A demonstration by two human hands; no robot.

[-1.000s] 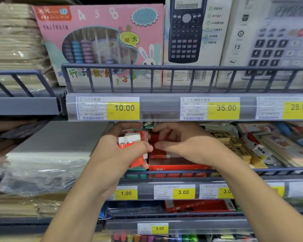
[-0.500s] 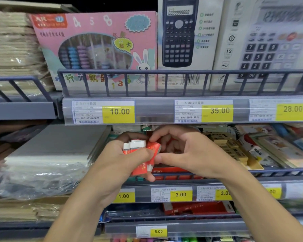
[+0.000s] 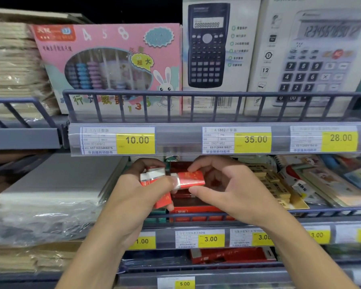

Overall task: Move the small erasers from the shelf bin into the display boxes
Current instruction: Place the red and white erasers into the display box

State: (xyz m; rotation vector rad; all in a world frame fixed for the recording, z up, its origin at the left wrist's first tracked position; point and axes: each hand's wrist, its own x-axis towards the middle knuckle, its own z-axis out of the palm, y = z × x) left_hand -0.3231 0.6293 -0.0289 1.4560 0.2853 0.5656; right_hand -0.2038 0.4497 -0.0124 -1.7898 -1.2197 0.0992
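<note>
The left hand (image 3: 138, 197) grips a loose bunch of red-sleeved erasers (image 3: 154, 180), at least three, the exact count hidden. The right hand (image 3: 233, 192) pinches one eraser (image 3: 191, 179) between thumb and fingers, just above the red display box (image 3: 196, 208) on the middle shelf. One box is plainly visible. The crowded left grip looks risky: an eraser could slip out and fall.

Relative to display box (image 3: 196, 207): eraser (image 3: 191, 179) above it, eraser stack (image 3: 154, 178) left, abacus box (image 3: 113, 67) on shelf above.
</note>
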